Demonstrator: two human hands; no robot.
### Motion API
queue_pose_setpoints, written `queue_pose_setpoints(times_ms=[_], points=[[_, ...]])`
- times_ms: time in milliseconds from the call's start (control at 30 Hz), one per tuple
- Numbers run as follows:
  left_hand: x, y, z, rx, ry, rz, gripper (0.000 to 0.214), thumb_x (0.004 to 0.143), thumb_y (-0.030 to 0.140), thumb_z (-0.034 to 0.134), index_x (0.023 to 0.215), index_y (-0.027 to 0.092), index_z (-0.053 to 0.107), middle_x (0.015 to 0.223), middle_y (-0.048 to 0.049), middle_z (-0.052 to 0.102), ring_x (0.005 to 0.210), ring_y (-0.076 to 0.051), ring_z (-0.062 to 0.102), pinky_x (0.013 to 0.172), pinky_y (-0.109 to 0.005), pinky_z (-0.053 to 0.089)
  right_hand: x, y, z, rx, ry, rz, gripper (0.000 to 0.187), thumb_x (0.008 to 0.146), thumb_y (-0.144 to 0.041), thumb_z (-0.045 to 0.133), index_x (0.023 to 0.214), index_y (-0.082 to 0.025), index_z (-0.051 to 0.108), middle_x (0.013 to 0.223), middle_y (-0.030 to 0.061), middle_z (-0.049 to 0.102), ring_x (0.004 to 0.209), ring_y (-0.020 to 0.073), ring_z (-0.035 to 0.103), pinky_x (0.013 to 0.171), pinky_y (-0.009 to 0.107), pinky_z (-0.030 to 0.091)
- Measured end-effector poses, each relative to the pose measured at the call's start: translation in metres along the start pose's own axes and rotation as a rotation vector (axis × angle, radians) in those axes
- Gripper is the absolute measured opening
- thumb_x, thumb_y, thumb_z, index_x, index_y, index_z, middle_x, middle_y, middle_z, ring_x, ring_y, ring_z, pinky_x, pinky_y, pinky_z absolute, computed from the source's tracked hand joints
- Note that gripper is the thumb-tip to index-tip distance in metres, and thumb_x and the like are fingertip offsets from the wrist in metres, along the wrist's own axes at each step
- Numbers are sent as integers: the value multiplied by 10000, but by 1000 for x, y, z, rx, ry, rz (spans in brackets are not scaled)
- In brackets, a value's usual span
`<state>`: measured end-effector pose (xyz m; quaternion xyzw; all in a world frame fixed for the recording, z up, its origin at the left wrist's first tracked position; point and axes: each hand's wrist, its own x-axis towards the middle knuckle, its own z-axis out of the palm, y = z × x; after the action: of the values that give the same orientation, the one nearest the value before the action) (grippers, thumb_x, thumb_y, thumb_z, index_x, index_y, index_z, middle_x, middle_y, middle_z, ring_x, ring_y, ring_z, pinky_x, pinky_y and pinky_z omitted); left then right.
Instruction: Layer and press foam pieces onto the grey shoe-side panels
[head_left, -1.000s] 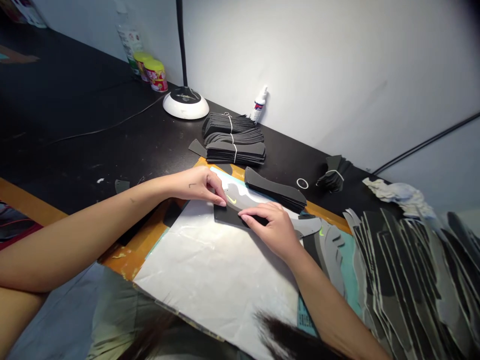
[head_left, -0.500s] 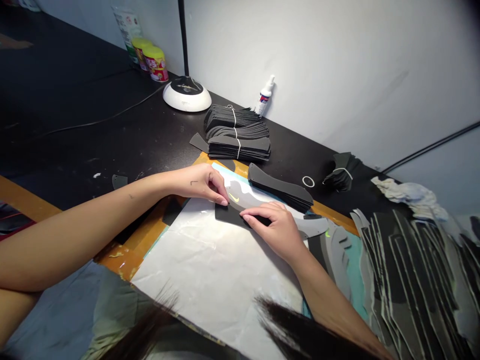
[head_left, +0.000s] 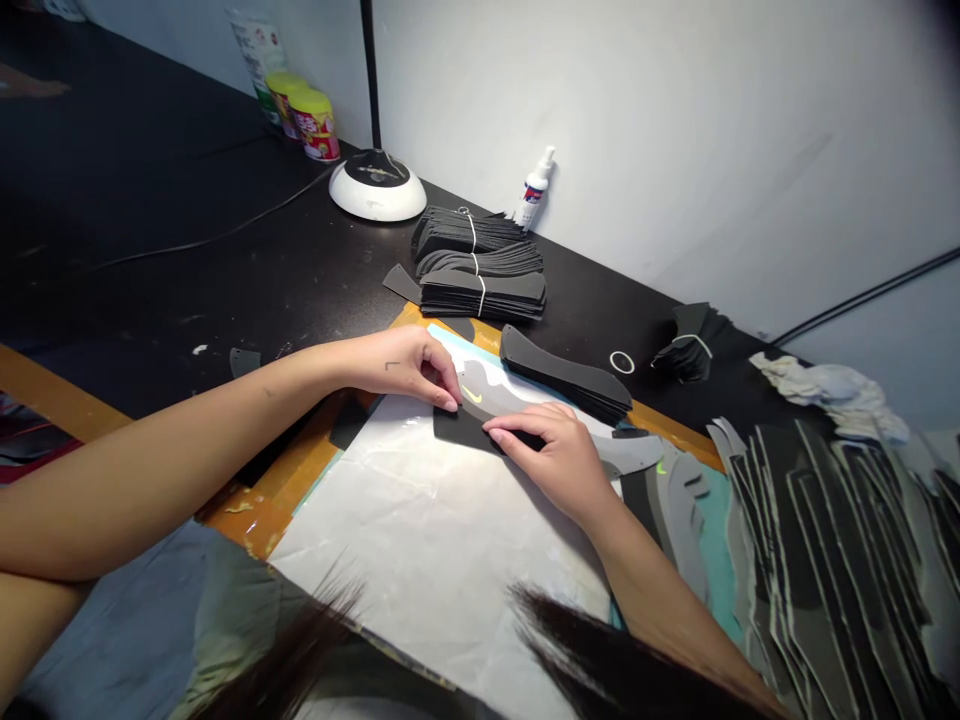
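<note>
A grey shoe-upper panel with a small yellow-green swoosh (head_left: 472,395) lies on a white paper sheet (head_left: 420,520), a black piece (head_left: 459,430) along its near edge. My left hand (head_left: 420,368) has thumb and fingers pinched at the seam between grey and black, just left of the swoosh. To its right, my right hand (head_left: 551,450) is closed with thumb and forefinger on the same seam, its palm covering part of the panel. Another grey-and-black panel (head_left: 671,500) lies right of the right hand.
Behind the panel sits a stack of black strips (head_left: 566,375), with banded bundles (head_left: 484,290) farther back. Many overlapping panels (head_left: 832,560) fill the right side. A lamp base (head_left: 377,187), a spray bottle (head_left: 535,188), a white ring (head_left: 622,362) and a crumpled cloth (head_left: 832,390) also stand or lie around.
The whole view has shifted slightly. Both hands keep the same hold on the panel, with hardly any visible movement.
</note>
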<state>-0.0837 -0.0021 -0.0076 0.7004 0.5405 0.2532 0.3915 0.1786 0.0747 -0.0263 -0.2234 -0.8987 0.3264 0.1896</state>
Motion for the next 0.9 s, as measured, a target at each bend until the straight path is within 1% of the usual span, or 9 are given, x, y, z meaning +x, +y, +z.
queue_pose_setpoints(times_ms=[167, 300, 467, 700, 900], points=[[0, 0, -3, -12, 37, -44, 244, 849, 387, 752, 889, 157, 821, 772, -36, 750, 674, -130, 621, 608, -206, 420, 0, 1, 0, -2, 0, 2, 135, 909, -179, 741, 901, -286, 822, 886, -28, 804, 868, 202, 695, 894, 377, 445], [0, -3, -9, -52, 63, -88, 266, 854, 405, 741, 886, 148, 799, 765, -34, 746, 679, -138, 640, 621, -208, 437, 0, 1, 0, 0, 1, 14, 134, 909, -187, 733, 901, -285, 825, 870, -21, 801, 859, 208, 694, 888, 380, 446], [-1, -4, -12, -19, 73, -99, 262, 849, 412, 744, 890, 158, 796, 793, -34, 743, 694, -141, 632, 617, -210, 427, 0, 0, 0, 2, -6, 26, 143, 914, -207, 715, 899, -293, 829, 825, -11, 789, 831, 220, 685, 879, 394, 454], [-1, -4, -11, -31, 22, -57, 228, 830, 368, 744, 885, 153, 798, 776, -32, 735, 685, -136, 606, 627, -215, 426, 0, -1, 0, 5, -9, 25, 147, 910, -206, 711, 900, -295, 828, 843, -8, 795, 843, 225, 694, 894, 395, 458], [-2, 0, -11, -4, -21, -50, 192, 811, 354, 769, 855, 170, 802, 792, -27, 724, 699, -130, 584, 635, -206, 426, 0, 0, 0, -2, -3, 20, 136, 906, -207, 721, 895, -288, 829, 827, -10, 789, 841, 221, 691, 892, 393, 460]])
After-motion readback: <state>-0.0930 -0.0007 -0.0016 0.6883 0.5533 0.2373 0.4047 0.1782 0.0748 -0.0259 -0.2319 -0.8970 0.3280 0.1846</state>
